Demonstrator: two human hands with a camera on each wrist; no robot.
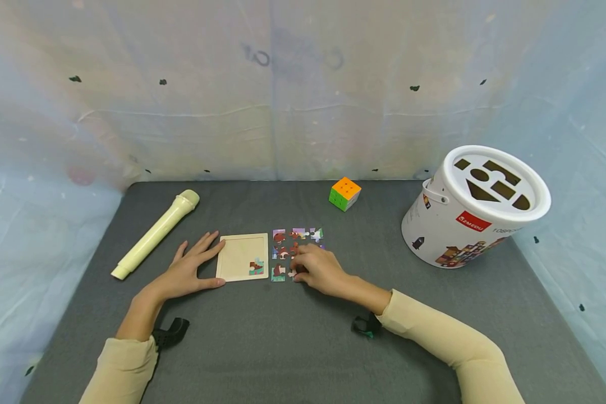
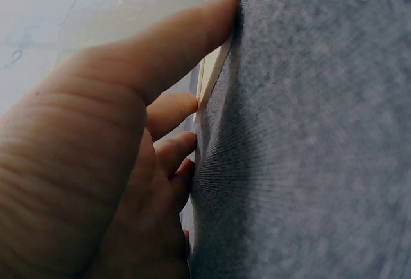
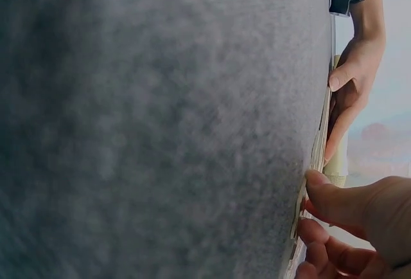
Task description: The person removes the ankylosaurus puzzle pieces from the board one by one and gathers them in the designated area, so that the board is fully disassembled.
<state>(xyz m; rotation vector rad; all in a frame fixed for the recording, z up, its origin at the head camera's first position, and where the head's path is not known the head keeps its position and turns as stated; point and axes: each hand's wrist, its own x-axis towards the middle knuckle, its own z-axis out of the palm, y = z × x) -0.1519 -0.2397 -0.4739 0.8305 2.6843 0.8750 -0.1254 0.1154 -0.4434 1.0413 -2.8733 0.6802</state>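
Note:
A shallow wooden puzzle tray [image 1: 234,258] lies flat, with a few joined jigsaw pieces [image 1: 256,266] in its lower right corner. My left hand [image 1: 189,272] is spread at the tray's left side, thumb at the near corner and index fingertip at the far one. In the left wrist view, the thumb [image 2: 186,31] rests along the tray's edge. Right of the tray lie several loose jigsaw pieces [image 1: 279,271] in rows. Over them my right hand [image 1: 320,269] has its fingers curled, thumb and fingertips pinching a jigsaw piece [image 1: 292,274] that they mostly hide.
A pale yellow stick-like tube [image 1: 156,233] lies at the left. A puzzle cube [image 1: 345,193] sits near the back edge. At the right stands a large white bucket [image 1: 464,219] with shaped holes in its lid. Grey cloth [image 1: 283,348] covers the table.

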